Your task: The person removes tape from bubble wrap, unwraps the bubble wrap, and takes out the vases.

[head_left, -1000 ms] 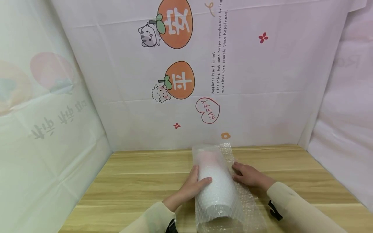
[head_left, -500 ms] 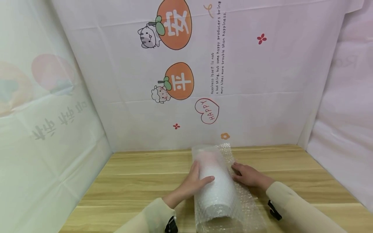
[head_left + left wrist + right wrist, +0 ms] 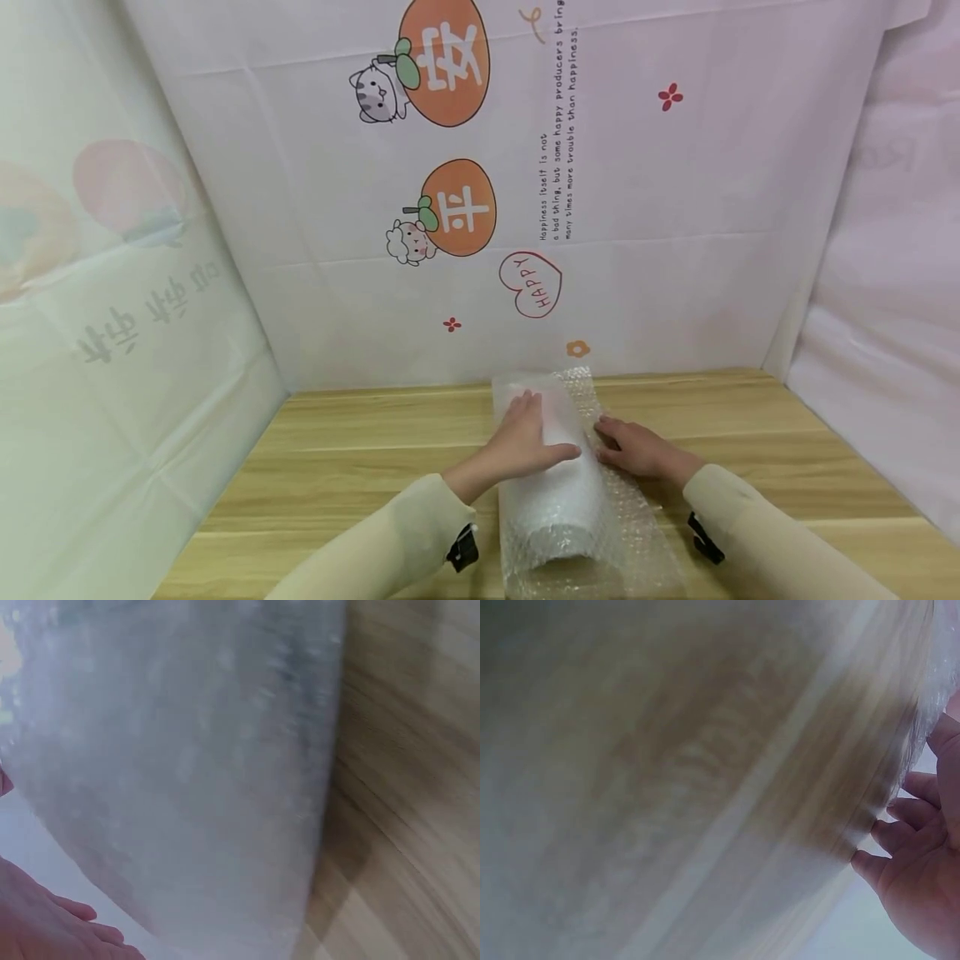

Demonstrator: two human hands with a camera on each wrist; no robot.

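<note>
"Bubble wrap [image 3: 648, 542], clear, round a white cylinder [image 3: 562, 500] with a pinkish far end. Where do you have it?"

"Lying lengthwise on the wooden table [image 3: 360, 475], far end by the back cloth [image 3: 675, 317], near end towards me."

"Grip?"

"Left hand [image 3: 525, 446]: laid over the far half, fingers reaching forward, thumb stretched out across the top. Nothing clasped. Right hand [image 3: 641, 450]: fingertips down at the loose wrap on the right side. Pressing or pinching, I can't tell."

"How will it handle?"

"My guess: light for its bulk, soft outside, springy. Looks slick, so it may roll or slide under my palm. Could be fragile, given the padding; can't confirm. I'd cup it broadly round the middle, no hard squeeze, and take the loose wrap flat by its edge so it doesn't crumple."

"Blind spots?"

"Plenty. What the cylinder really is, no idea, the wrap fogs it. Near end arches over shadow; hollow or not, unclear. My own left hand covers part of the far half. Left wrist view: blurred, hand cut off at the lower left corner. Right wrist view: mostly smeared table, fingers at the right border, thumb's job unclear. Near edge of the wrap meets the bottom border."
</note>
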